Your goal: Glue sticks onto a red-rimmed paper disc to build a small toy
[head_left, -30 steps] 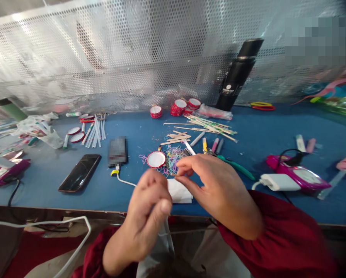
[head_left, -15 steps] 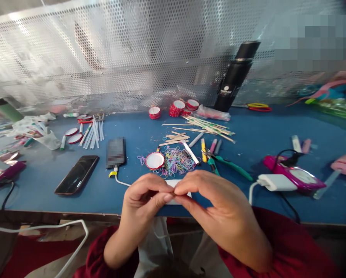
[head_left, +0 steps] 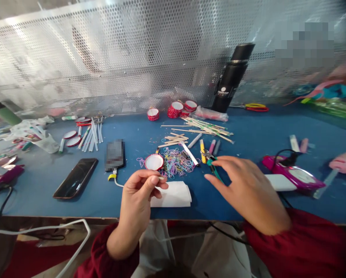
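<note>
My left hand (head_left: 139,197) is pinched on a small thin piece, too small to name, just above a folded white tissue (head_left: 171,194) near the table's front edge. Fingers spread, my right hand (head_left: 248,189) reaches over the green-handled pliers (head_left: 212,161) and holds nothing. Beyond the tissue lies a heap of small coloured rubber bands (head_left: 177,161) beside a red-rimmed white lid (head_left: 154,162). Wooden sticks (head_left: 175,139) and a few marker pens (head_left: 202,148) lie behind the heap.
On the blue table (head_left: 138,135): a black phone (head_left: 75,177), a second phone on a white cable (head_left: 114,154), red tape rolls (head_left: 178,109), a black flask (head_left: 230,79), scissors (head_left: 255,107), a pink device (head_left: 294,172) with a white charger. A perforated metal screen stands behind. Another person's hand (head_left: 345,162) rests at the right edge.
My hands were pinched together over the tissue; they have parted. The right hand opened and moved right toward the pliers. The left keeps its pinch.
</note>
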The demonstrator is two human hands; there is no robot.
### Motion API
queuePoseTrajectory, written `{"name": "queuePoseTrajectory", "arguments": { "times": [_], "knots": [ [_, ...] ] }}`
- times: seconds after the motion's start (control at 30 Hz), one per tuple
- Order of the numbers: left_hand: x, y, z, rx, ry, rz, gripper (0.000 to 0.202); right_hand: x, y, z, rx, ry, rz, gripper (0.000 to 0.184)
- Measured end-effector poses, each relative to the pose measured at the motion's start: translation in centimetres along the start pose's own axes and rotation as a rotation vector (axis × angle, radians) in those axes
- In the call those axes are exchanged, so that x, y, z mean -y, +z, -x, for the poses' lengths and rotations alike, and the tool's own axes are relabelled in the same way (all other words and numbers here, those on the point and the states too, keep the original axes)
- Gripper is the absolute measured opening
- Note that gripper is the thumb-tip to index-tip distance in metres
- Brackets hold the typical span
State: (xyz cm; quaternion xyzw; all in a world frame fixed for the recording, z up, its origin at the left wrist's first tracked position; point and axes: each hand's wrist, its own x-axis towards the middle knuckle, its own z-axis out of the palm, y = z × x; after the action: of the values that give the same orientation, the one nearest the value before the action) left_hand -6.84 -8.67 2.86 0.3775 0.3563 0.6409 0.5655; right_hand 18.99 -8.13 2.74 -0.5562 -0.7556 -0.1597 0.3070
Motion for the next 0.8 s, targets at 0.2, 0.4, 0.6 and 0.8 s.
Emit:
{"name": "queuePoseTrajectory", "arguments": {
  "times": [0.2,0.4,0.6,0.8],
  "knots": [
    [0.2,0.5,-0.1,-0.01,-0.046,0.074,0.022,0.3,0.7,0.4,-0.06,-0.009,-0.063,0.02],
    [0.3,0.7,0.2,0.007,-0.055,0.087,0.02,3.2,-0.1,-0.3,-0.039,-0.043,-0.138,0.013],
    [0.2,0.0,0.4,0.007,0.021,0.033,0.018,0.4,0.1,-0.3,0.26,0.176,0.488,0.037],
    [0.3,0.2,0.3,0.026,0.037,0.013,0.016,0.2,0.9,-0.4,0.359,0.274,0.553,0.038]
  ]
}}
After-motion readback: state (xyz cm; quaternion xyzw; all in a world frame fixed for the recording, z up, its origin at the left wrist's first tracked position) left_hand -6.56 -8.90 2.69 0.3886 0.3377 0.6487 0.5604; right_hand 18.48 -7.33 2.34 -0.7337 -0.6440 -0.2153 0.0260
